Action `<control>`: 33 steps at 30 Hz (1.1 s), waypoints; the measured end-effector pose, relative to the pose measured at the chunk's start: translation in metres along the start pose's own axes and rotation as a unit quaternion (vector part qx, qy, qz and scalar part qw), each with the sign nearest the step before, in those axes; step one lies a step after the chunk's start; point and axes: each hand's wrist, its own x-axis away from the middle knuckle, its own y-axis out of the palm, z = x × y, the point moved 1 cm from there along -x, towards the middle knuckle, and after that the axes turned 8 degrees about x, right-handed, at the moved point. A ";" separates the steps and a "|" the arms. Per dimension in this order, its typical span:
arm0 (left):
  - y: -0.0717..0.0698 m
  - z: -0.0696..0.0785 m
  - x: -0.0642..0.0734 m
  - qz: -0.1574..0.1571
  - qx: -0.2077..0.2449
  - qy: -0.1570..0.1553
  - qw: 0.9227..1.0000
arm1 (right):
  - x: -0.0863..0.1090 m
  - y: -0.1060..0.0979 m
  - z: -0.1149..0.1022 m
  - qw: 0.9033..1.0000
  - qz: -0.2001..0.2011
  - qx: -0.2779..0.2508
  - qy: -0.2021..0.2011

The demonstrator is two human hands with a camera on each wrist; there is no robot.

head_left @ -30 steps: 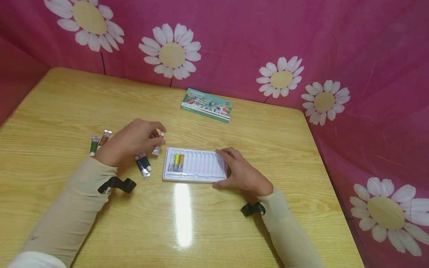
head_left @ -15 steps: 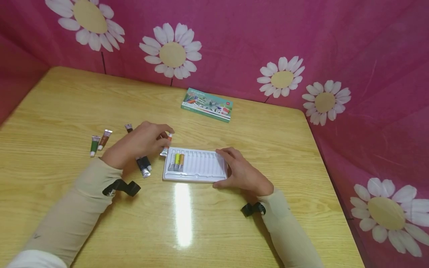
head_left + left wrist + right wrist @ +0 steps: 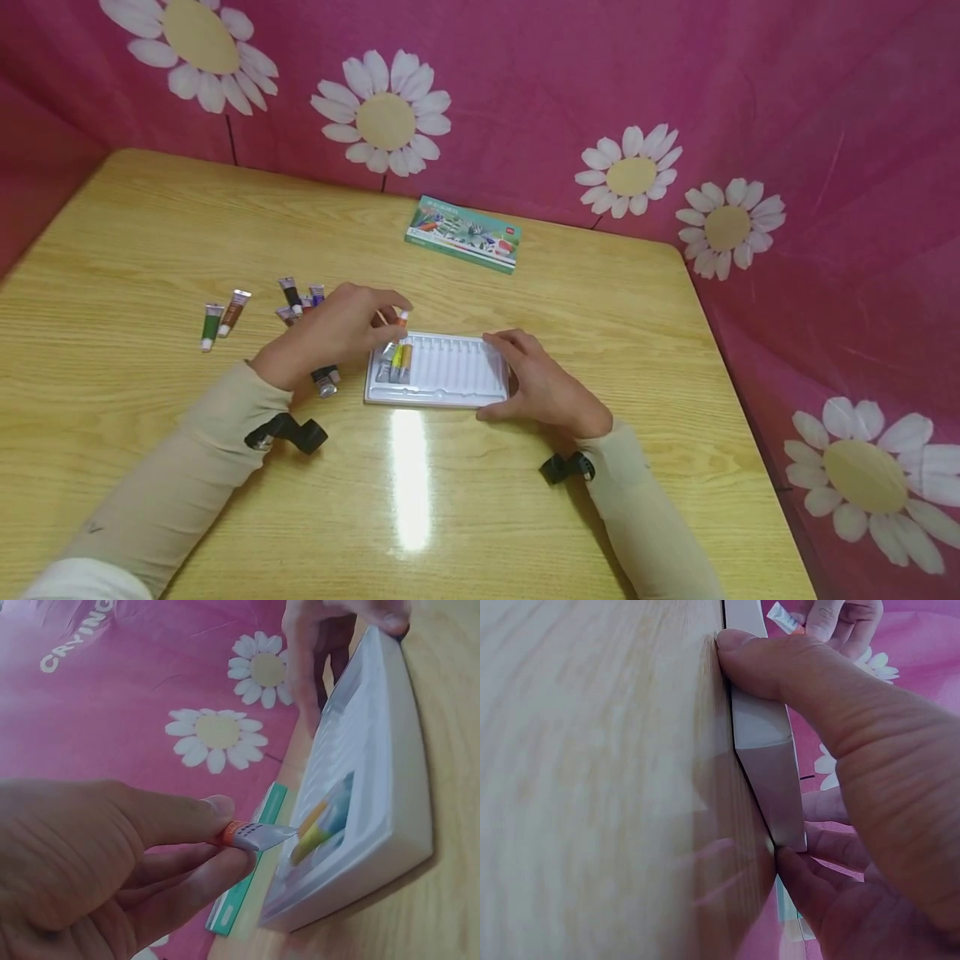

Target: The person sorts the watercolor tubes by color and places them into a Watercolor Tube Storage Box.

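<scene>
Between thumb and fingers my left hand [image 3: 337, 329] pinches an orange paint tube [image 3: 255, 835], its cap end in the grip and its flat silver end pointing out. The hand is over the left end of a white plastic tray [image 3: 453, 364] with narrow slots. Three tubes lie in the leftmost slots: a silvery-white one [image 3: 384, 368], a yellow one [image 3: 396, 367] and an ochre one [image 3: 406, 365]. My right hand [image 3: 543, 387] grips the tray's right end, thumb on the near side and fingers on the far side.
A green tube [image 3: 212, 327] and a brown tube [image 3: 235, 313] lie at the left. Several more, including a black one [image 3: 291, 295], lie around my left hand, partly hidden by it. A teal paint box [image 3: 462, 235] is at the back, before the pink flowered cloth [image 3: 510, 100].
My left hand has carried the orange tube rightward, from the table beside the tray to over its left end. Tubes behind the hand have come into view. The right hand and tray stay put.
</scene>
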 end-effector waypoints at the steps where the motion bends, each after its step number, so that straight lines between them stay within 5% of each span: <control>1: 0.002 0.001 0.000 0.001 0.005 -0.001 1.000 | 0.000 0.000 0.000 1.000 0.001 0.002 0.000; 17: 0.030 0.006 -0.005 0.017 0.035 -0.004 0.999 | -0.001 0.001 0.001 1.000 -0.002 0.001 0.001; 33: 0.044 0.011 -0.006 0.022 -0.006 0.013 1.000 | -0.001 0.003 0.001 1.000 0.004 0.002 0.000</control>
